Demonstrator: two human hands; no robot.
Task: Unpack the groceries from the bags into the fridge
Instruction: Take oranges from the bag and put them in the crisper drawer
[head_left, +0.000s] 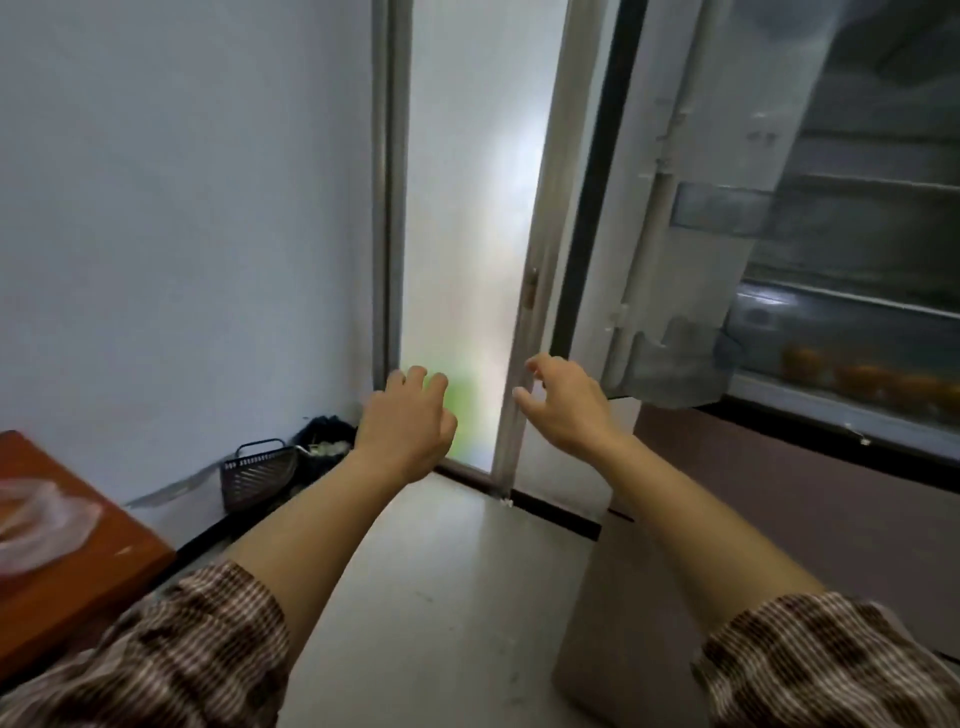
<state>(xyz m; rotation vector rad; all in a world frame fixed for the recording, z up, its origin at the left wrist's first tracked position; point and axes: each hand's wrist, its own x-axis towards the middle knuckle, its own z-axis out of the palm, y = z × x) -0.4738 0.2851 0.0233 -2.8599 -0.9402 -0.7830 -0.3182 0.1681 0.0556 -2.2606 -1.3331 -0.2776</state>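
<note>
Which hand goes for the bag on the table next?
Probably left: the left hand, holding nothing, is on the side of the plastic bag on the table; the right hand hangs nearer the open fridge.

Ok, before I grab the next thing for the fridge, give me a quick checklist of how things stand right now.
1. Fridge open: ok. The fridge door stands swung open and the shelves show.
2. Left hand free: ok. The left hand holds nothing, its fingers loosely curled.
3. Right hand free: ok. The right hand holds nothing.
4. Bag located: ok. A plastic bag lies on the table to the left.
5. Anything left in the bag: cannot tell, it is blurred.
6. Shelf room: cannot tell. The oranges sit on a low shelf; the shelves above are too blurred.
</note>
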